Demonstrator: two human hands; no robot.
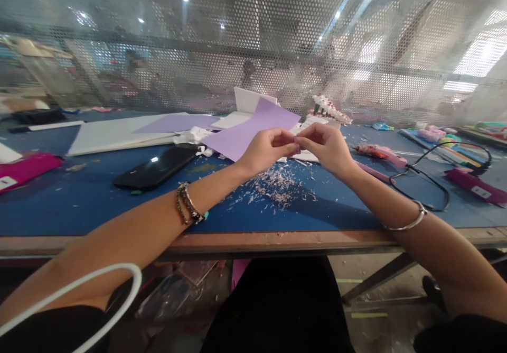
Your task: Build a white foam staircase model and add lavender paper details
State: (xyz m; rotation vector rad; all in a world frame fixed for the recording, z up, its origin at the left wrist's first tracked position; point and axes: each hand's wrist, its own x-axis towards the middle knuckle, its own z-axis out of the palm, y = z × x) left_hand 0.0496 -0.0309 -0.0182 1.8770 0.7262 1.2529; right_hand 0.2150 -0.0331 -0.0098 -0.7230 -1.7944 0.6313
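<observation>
Small pale piece point(295, 140) between both hands' fingertips point(288, 142)

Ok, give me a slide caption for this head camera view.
Left hand and right hand pinch a small piece together above paper scraps on a blue table.

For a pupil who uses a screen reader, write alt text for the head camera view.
Two bare hands, the left hand and right hand, meet fingertip to fingertip above a blue table, pinching something too small to identify. Behind them lies a lilac sheet; pale shavings lie below, a black phone to the left, and a pink glue gun to the right.
</observation>
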